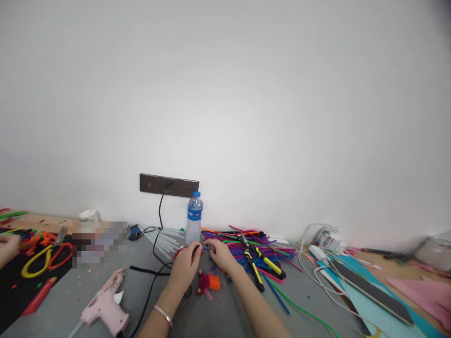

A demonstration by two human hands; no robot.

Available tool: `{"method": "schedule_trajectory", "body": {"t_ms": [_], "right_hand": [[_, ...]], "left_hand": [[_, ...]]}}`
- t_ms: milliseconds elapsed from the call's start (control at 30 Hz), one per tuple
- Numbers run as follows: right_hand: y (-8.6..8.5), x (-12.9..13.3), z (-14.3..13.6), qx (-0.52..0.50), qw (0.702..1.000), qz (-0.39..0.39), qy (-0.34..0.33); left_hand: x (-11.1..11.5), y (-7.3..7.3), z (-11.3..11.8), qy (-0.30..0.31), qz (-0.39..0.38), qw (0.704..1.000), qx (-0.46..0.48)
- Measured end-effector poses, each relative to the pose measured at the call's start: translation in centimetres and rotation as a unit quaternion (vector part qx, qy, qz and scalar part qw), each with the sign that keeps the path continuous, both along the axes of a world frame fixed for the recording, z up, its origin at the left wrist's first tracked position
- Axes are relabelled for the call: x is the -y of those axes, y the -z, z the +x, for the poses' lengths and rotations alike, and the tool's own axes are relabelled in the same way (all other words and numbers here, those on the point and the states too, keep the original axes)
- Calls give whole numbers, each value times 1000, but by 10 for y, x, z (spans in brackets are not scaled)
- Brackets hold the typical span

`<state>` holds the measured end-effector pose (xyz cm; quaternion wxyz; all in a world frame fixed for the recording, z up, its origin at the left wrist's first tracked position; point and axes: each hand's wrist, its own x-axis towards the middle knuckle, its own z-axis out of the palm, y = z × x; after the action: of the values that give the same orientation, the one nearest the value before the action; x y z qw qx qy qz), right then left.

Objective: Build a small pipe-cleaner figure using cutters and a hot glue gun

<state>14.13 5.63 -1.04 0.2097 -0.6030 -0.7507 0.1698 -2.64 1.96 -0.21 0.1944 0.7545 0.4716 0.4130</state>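
My left hand, with a bracelet on its wrist, is closed in a pinch in front of the water bottle. Something small and dark shows at its fingertips, and a red fuzzy piece peeks out beside it. Just to the right, my right hand pinches too, its fingertips close to the left ones; a bit of blue shows there, too small to name. Below both hands lies a small fuzzy figure in dark red, orange and pink. Pipe cleaners of many colours spread behind and right of my right hand.
Yellow-and-black pliers lie on the pipe cleaners. A pink glue gun and a black cable are at left, near clear glue sticks. Orange-and-yellow scissors and another person's hand are farther left. A phone lies right.
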Motion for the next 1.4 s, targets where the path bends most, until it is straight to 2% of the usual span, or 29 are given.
{"method": "schedule_trajectory", "body": {"t_ms": [133, 267, 500, 667, 800, 933, 1067, 1133, 1267, 1400], "right_hand": [[7, -12, 7, -2, 997, -1, 72], [12, -23, 0, -14, 991, -4, 132], [20, -30, -16, -62, 984, 13, 165], [19, -26, -13, -151, 977, 77, 130], [22, 2, 0, -255, 953, 138, 88], [25, 33, 17, -351, 922, 144, 69], [21, 42, 22, -452, 884, 117, 33], [18, 43, 18, -460, 882, 106, 3], [13, 49, 8, -418, 899, 122, -53], [11, 54, 5, -385, 909, 150, -63]], "left_hand": [[0, 0, -1, -9, 1, 1000, 10], [-1, 2, 0, -20, 3, 1000, 13], [-4, 4, 1, -15, 17, 999, 33], [-3, 0, 2, -18, 26, 999, 31], [-1, 1, 4, -37, 21, 999, 33], [1, 5, 9, -26, -11, 1000, 3], [4, 8, 15, 6, -20, 1000, -4], [5, 10, 16, 9, -22, 1000, 5], [7, 10, 16, 24, -8, 1000, 9], [8, 6, 14, 44, 7, 999, -3]]}}
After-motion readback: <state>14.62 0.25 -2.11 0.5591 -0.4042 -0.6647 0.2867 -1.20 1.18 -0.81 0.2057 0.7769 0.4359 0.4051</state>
